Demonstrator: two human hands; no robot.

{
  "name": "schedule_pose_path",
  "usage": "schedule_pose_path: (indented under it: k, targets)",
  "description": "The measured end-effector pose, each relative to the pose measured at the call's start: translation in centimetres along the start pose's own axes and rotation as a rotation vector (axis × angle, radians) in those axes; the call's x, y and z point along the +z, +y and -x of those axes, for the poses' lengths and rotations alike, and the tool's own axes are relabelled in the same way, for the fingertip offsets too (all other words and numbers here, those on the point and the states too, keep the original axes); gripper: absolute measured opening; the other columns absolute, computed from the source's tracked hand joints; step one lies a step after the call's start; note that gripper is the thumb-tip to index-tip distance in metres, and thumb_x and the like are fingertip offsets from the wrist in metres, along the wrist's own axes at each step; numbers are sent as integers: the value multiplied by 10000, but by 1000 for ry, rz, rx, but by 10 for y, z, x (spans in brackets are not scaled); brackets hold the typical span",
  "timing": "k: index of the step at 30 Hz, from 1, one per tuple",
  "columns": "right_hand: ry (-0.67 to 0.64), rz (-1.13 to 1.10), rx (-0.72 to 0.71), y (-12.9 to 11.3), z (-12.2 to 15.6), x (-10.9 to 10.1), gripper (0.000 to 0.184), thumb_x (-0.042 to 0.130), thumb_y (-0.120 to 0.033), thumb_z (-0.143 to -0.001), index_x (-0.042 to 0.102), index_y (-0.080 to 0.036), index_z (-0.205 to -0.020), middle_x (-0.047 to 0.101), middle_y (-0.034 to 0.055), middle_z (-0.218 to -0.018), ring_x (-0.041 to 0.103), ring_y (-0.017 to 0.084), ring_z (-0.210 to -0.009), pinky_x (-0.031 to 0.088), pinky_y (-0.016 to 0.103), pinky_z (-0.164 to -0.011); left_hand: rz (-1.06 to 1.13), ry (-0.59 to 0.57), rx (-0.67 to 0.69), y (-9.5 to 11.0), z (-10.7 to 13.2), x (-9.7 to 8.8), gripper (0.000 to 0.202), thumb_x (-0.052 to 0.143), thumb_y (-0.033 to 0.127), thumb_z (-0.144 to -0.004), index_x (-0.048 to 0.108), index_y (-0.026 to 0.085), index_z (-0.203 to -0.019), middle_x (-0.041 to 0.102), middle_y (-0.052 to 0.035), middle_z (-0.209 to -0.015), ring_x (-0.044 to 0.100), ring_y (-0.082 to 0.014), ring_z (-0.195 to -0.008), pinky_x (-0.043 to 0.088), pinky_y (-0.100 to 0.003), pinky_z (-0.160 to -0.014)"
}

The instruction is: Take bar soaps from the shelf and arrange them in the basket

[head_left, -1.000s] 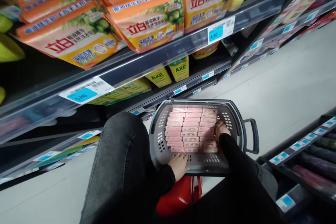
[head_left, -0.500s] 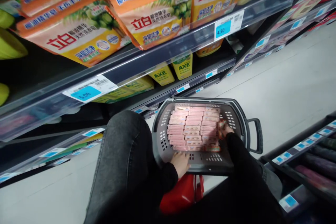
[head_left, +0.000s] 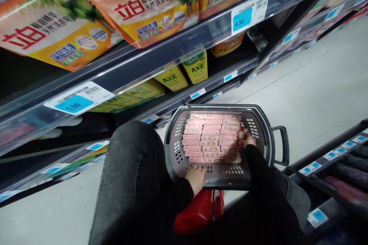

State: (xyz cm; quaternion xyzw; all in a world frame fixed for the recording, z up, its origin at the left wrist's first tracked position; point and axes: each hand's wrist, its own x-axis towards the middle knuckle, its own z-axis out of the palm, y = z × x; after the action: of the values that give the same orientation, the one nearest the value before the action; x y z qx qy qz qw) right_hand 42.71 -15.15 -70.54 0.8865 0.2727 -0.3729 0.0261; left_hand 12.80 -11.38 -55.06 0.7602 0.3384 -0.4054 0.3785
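Observation:
A grey plastic shopping basket (head_left: 260, 118) sits between my knees, holding stacked rows of small pink boxes (head_left: 211, 132). Over its near rim lies my left hand (head_left: 196, 178), fingers stretched toward the lowest row with nothing in them. My right hand (head_left: 249, 140) reaches inside at the right end of the rows. Its fingers are closed on a small reddish-brown packet (head_left: 241, 134) that stands against the boxes; shadow hides most of its print.
Shelves with orange soap packs (head_left: 149, 4) and yellow AXE bottles (head_left: 196, 67) rise ahead and left. Another shelf (head_left: 339, 157) runs along the right. A red object (head_left: 195, 214) lies under the basket's near side. Pale floor (head_left: 316, 84) stretches off to the right.
The view has shifted slightly, so the upper shelf looks nearer and farther left. Both hands keep about the same places in the basket, the right still at the packet.

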Motion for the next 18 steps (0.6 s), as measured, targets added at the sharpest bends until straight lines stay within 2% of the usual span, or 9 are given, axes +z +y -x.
schedule_pose_path:
  k: [3, 5, 7, 9, 10, 14, 18]
  targets:
    - [72, 125, 41, -5, 17, 6, 581, 538, -454, -884, 470, -162, -1382, 656, 186, -1133, 653, 307, -968, 525, 424, -807, 0, -16, -5, 1, 1, -2, 545, 555, 311, -884, 502, 93, -1380, 574, -174, -1311, 478, -351, -1257, 368, -488, -1073]
    - [134, 212, -31, -9, 33, 16, 536, 374, -349, -955, 403, -93, -1425, 542, 238, -1319, 586, 329, -1133, 507, 429, -882, 1, -15, -4, 1, 1, -4, 540, 551, 309, -886, 502, 91, -1379, 578, -174, -1304, 479, -351, -1255, 367, -491, -1073]
    - [124, 289, -101, -12, 46, 27, 532, 287, -195, -950, 348, 16, -1434, 425, 258, -1436, 467, 316, -1294, 444, 375, -1011, -2, -13, -3, 1, 0, -4, 534, 545, 305, -890, 503, 87, -1375, 580, -175, -1301, 479, -353, -1253, 367, -495, -1070]
    - [65, 340, -123, -13, 55, 40, 559, 284, -160, -937, 288, 111, -1426, 356, 290, -1472, 393, 321, -1356, 358, 342, -1099, -2, -13, 0, 1, -2, -3, 530, 541, 307, -892, 505, 84, -1372, 580, -178, -1298, 483, -351, -1247, 369, -493, -1068]
    - [54, 362, -123, -13, 57, 46, 579, 297, -181, -939, 266, 133, -1424, 332, 305, -1478, 386, 340, -1357, 327, 364, -1122, 0, -15, 4, 1, -3, -3, 530, 542, 309, -892, 506, 85, -1371, 581, -177, -1296, 484, -349, -1246, 368, -492, -1069]
    - [182, 401, -108, -9, 55, 65, 644, 345, -266, -931, 247, 125, -1434, 251, 324, -1506, 346, 414, -1360, 279, 513, -1128, 4, -17, 26, 0, -5, 2, 522, 552, 320, -886, 524, 92, -1354, 591, -173, -1280, 492, -348, -1235, 372, -492, -1063]
    - [257, 409, -137, -8, 48, 77, 708, 393, -309, -914, 223, 146, -1429, 209, 350, -1508, 315, 427, -1370, 285, 509, -1115, -2, -12, 37, 1, -5, 4, 523, 546, 321, -885, 525, 89, -1354, 594, -173, -1272, 496, -351, -1225, 375, -502, -1057]
